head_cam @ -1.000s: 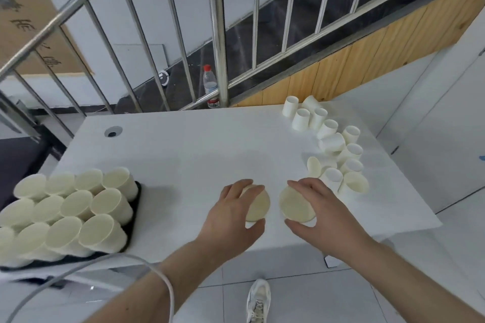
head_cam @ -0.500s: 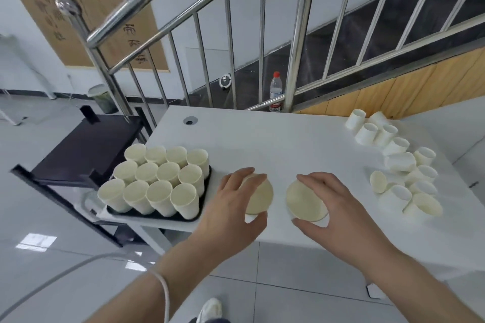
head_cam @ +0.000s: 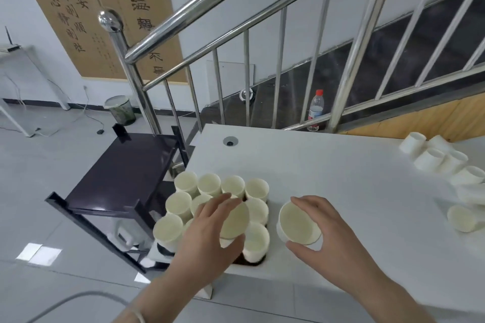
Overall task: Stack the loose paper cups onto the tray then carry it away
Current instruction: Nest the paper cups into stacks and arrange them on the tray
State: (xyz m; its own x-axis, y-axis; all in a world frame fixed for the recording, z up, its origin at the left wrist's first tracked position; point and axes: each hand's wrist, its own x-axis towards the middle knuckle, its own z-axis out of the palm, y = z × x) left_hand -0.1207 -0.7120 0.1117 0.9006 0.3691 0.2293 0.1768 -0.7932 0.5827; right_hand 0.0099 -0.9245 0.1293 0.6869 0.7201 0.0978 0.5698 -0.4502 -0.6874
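My left hand point(head_cam: 210, 233) grips a white paper cup point(head_cam: 234, 220) and holds it over the cups on the tray. My right hand point(head_cam: 322, 241) grips a second paper cup point(head_cam: 298, 224) just right of the tray, above the white table point(head_cam: 341, 178). The dark tray point(head_cam: 249, 261) sits at the table's front left corner, filled with several upright cups point(head_cam: 210, 183); only its front edge shows. Several loose cups point(head_cam: 446, 162) lie and stand at the table's right side.
A black cart point(head_cam: 118, 173) stands left of the table. A steel stair railing point(head_cam: 236, 65) runs behind it, with a plastic bottle point(head_cam: 315, 110) on the stairs. A bin point(head_cam: 119, 110) sits on the floor at the back left.
Both hands have carried their cups leftward to the tray; the left cup is now over the tray's cups. The view has swung left, bringing the tray toward the centre.
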